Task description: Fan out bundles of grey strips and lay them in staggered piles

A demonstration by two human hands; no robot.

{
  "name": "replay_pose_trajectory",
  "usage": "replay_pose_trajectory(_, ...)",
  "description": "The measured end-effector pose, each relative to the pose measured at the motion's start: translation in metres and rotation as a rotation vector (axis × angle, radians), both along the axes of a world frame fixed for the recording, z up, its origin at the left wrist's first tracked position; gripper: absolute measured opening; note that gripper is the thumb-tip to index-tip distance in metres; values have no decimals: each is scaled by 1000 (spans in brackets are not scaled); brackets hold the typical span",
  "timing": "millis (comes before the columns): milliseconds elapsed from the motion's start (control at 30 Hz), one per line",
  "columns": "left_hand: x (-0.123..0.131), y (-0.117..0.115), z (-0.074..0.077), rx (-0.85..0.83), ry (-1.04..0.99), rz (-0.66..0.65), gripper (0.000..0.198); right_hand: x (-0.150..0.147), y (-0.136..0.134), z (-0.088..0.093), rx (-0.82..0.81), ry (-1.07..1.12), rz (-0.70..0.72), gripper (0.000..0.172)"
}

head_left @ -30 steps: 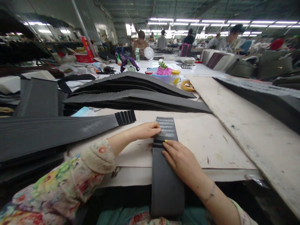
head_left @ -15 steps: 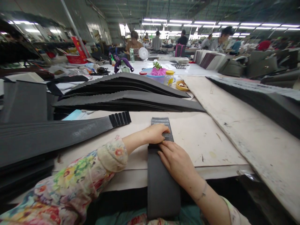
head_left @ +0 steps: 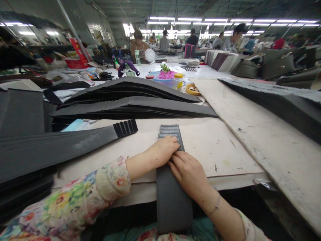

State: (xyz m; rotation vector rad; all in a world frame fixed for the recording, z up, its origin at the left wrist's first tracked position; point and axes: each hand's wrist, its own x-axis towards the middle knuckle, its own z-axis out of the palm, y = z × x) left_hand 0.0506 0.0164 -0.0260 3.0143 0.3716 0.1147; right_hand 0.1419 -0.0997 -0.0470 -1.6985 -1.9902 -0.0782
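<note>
A stack of long dark grey strips (head_left: pixel 173 197) lies across the table's front edge and hangs down toward my lap, its staggered far ends (head_left: pixel 169 130) fanned out on the table. My left hand (head_left: pixel 164 150) rests on the strips with fingers curled and pressed on them. Beside it, touching it, my right hand (head_left: pixel 188 170) lies on the same strips with its fingers pressing down. Both hands sit just behind the fanned ends.
A fanned pile of long grey strips (head_left: pixel 62 147) stretches along the left. Two big piles of dark sheets (head_left: pixel 130 100) lie behind. A stained board (head_left: pixel 263 134) and another dark stack (head_left: pixel 281 100) run along the right. Small jars, a bowl and other workers stand farther back.
The strip stack has slid back toward me, with fewer fanned ends showing. My left hand moved onto the strips and closed up against my right hand.
</note>
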Motion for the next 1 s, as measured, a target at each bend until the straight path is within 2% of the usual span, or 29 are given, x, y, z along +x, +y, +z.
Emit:
replay_pose_trajectory(133,-2,2,-2,1,-11,-30,25,1,1,-1,3,-10,3,20)
replay_pose_trajectory(233,-7,10,-6,-95,-50,-27,24,2,2,0,-12,-16,7,22)
replay_pose_trajectory(367,-21,22,-5,-234,-101,73,22,6,5,3,-54,-36,20,18)
replay_pose_trajectory(533,-36,25,-2,-308,-131,170,21,12,17,7,-79,-88,-13,15)
replay_pose_trajectory(667,-37,23,-4,-308,-142,179,21,16,28,7,-64,-124,-55,29)
replay_pose_trajectory(867,-37,22,-8,-259,-156,154,16,17,34,6,-138,-146,0,25)
replay_pose_trajectory(1000,-39,15,-10,-142,-148,94,17,13,34,6,-156,-184,3,21)
